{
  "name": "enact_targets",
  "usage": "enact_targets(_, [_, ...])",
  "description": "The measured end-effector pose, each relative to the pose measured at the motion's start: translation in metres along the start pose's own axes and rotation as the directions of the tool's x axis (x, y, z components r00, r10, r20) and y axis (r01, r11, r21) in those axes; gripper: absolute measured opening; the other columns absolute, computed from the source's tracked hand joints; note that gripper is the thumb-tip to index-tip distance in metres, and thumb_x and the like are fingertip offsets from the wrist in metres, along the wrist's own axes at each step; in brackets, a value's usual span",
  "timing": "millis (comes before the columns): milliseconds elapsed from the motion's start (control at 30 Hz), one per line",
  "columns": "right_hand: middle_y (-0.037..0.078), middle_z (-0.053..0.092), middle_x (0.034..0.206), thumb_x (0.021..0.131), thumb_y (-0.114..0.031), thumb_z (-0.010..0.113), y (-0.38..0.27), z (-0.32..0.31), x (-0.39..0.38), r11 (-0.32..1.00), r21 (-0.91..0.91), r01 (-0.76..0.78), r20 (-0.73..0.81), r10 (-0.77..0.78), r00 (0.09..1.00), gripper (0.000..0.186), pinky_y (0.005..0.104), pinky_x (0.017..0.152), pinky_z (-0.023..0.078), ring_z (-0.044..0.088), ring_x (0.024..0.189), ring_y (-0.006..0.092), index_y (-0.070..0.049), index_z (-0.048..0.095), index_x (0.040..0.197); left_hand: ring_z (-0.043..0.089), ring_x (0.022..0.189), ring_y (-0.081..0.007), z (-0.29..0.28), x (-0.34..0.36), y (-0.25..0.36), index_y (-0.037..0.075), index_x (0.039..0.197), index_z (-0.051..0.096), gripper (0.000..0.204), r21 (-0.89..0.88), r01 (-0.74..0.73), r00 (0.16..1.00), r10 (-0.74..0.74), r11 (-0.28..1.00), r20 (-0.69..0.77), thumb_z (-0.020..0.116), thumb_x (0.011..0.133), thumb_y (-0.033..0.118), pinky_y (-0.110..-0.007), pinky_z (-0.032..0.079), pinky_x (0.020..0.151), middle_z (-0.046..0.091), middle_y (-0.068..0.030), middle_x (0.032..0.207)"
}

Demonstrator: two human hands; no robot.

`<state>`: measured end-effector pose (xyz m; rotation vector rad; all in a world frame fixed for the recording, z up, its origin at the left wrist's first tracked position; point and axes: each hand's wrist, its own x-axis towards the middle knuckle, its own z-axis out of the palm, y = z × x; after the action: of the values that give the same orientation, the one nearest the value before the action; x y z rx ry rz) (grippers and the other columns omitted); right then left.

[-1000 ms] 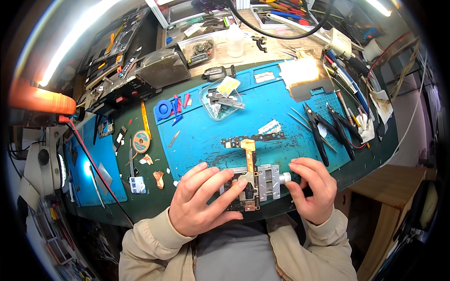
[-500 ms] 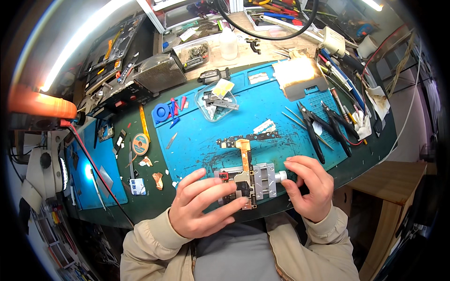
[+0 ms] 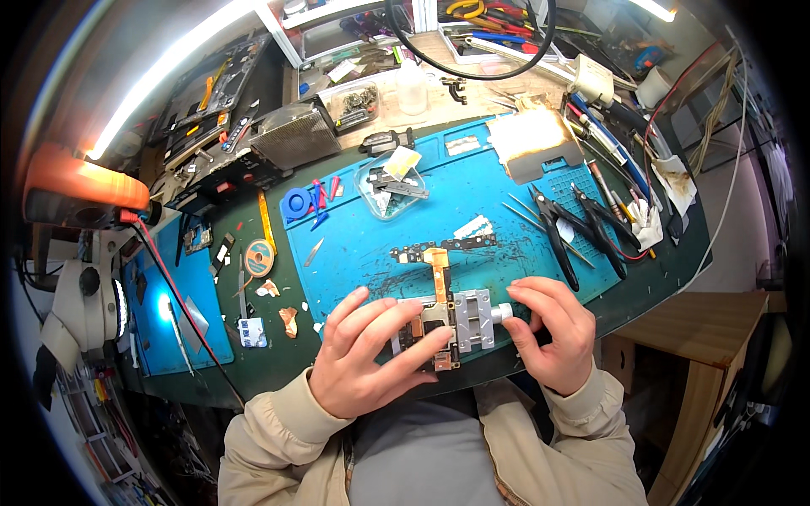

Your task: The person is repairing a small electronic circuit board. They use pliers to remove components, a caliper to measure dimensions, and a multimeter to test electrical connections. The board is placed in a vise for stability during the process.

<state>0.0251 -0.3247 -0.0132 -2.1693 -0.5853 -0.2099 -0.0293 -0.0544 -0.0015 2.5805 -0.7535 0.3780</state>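
A phone circuit board [image 3: 444, 314] with a copper-coloured strip [image 3: 438, 274] along it sits in a silver clamping holder [image 3: 474, 319] at the mat's near edge. My left hand [image 3: 363, 354] lies over the holder's left side with fingers spread. Its index fingertip reaches the board, and the fingers hide part of the board and holder. On the right, my right hand [image 3: 555, 341] curves beside the holder's round knob [image 3: 501, 313]. Thumb and index finger are apart on either side of the knob, and whether they touch it is unclear. Another dark board strip [image 3: 460, 244] lies just beyond.
A clear tub [image 3: 392, 187] of small parts stands on the blue mat [image 3: 337, 253]. Two black-handled cutters [image 3: 557, 240] and tweezers [image 3: 540, 219] lie right. To the left are a solder-type reel [image 3: 259, 257] and red and black cables [image 3: 181, 308]. A bright reflective plate [image 3: 527, 139] is at the back.
My left hand's fingers have shifted over the holder, covering the red part that showed at its left and revealing a copper-toned patch. My right hand stays beside the knob. The view has shifted slightly.
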Motion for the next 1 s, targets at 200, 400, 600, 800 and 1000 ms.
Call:
enact_targets(200, [0.01,0.072,0.112,0.08,-0.005,0.082,-0.008,-0.004,0.003,1.0,0.013,0.017,0.058,-0.017,0.998,0.035,0.0301,0.054,0.053,0.068,0.074,0.0217,-0.003,0.072,0.113,0.06,0.116,-0.0215,-0.01,-0.015,-0.003,0.02,0.108,0.079,0.027,-0.114,-0.141,0.965,0.111,0.983,-0.237,0.081,0.085,0.034,-0.046,0.046,0.109,0.069,-0.0001,0.126])
enact_targets(400, [0.012,0.069,0.106,0.077,-0.002,0.08,-0.02,-0.001,0.002,0.984,-0.141,0.105,0.128,-0.087,0.988,0.041,0.0387,0.072,0.056,0.069,0.09,0.0309,-0.003,0.071,0.117,0.052,0.137,-0.0365,-0.026,-0.015,-0.002,0.003,0.156,0.038,0.097,-0.264,0.235,0.964,-0.259,0.935,-0.059,0.09,0.076,0.02,-0.052,0.039,0.117,0.058,-0.0163,0.146])
enact_targets(600, [0.012,0.067,0.106,0.08,-0.001,0.078,-0.021,-0.004,0.005,0.986,-0.117,0.116,0.177,-0.094,0.98,0.034,0.0372,0.072,0.054,0.067,0.083,0.0295,-0.003,0.071,0.113,0.053,0.13,-0.032,-0.005,-0.019,-0.019,0.005,0.157,0.037,0.098,-0.35,0.198,0.978,-0.208,0.916,0.009,0.088,0.074,0.011,-0.046,0.038,0.112,0.06,-0.01,0.142])
enact_targets(800, [0.01,0.063,0.119,0.083,0.001,0.076,-0.02,-0.023,0.007,0.997,-0.031,0.07,0.324,-0.056,0.944,0.053,0.0313,0.068,0.05,0.059,0.083,0.0197,-0.002,0.062,0.135,0.053,0.124,-0.0324,-0.005,-0.017,-0.018,0.006,0.156,0.04,0.091,-0.358,0.244,0.969,-0.235,0.901,0.069,0.086,0.076,0.011,-0.043,0.039,0.109,0.062,-0.0109,0.136])
enact_targets(1000, [0.011,0.063,0.097,0.091,-0.012,0.073,-0.015,-0.016,0.007,0.94,-0.213,0.266,0.252,-0.21,0.945,0.022,0.0397,0.075,0.052,0.064,0.087,0.0326,-0.005,0.071,0.112,0.054,0.124,-0.0341,0.005,-0.013,-0.02,0.005,0.15,0.047,0.082,-0.334,0.211,0.977,-0.203,0.919,0.06,0.086,0.078,0.013,-0.043,0.041,0.109,0.062,-0.0136,0.136])
